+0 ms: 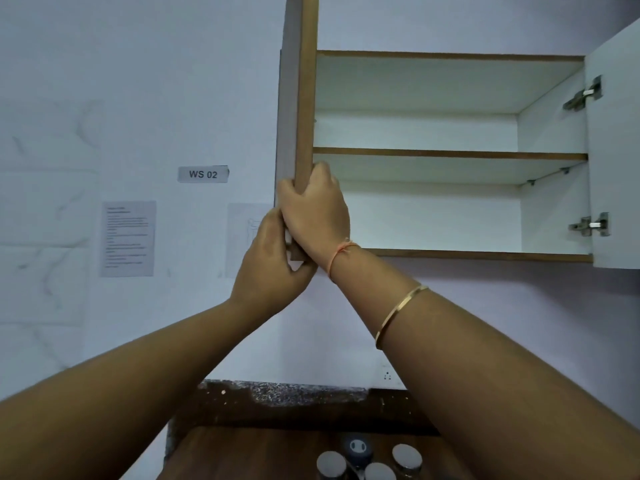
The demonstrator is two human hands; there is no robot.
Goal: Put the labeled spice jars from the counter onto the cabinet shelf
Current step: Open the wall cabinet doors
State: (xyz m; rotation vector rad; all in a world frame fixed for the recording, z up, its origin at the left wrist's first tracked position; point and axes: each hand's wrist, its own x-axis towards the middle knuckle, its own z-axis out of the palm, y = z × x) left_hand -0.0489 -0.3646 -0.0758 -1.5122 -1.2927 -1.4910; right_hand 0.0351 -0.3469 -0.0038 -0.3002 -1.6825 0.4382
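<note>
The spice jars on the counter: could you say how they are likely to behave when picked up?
The spice jars look rigid and easy to grip. Their smooth silver lids may be slippery. Standing close together, one could knock another.

1. Both bare forearms rise from the lower corners of the frame and converge at its centre.
2. The left hand (268, 268) sits lower, fingers curled closed around a grip.
3. The right hand (313, 209) sits just above, touching the left, also clenched; its wrist wears an orange thread, with a gold bangle further down.
</note>
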